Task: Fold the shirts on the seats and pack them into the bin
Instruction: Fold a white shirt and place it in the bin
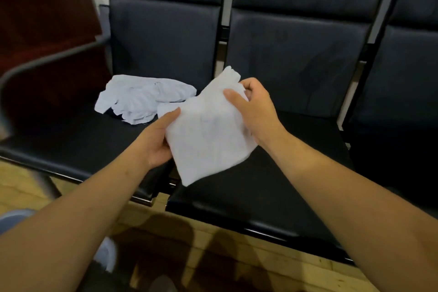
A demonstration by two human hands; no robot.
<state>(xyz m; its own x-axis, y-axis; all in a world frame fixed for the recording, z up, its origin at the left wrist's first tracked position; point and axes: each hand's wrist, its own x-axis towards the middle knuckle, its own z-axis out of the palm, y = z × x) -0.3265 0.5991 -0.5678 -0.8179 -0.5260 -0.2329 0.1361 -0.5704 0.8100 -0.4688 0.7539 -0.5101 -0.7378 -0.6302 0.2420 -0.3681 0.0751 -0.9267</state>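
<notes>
The left hand (157, 140) pinches the folded white shirt (208, 140) in its grip at the 9 o'clock edge. The right hand (257, 111) has its grip curled round the 1 o'clock corner, above the black seats (272, 185). The shirt's faint print is too pale to read, and crumpled white shirts (142, 99) lie on the seat at 10 o'clock.

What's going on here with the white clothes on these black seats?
A person holds a white shirt, which looks partly folded, in both hands: the left hand grips its lower left edge, the right hand its upper right. It is lifted above the black seats. More white clothing lies crumpled on the left seat. No bin is in view.
</notes>
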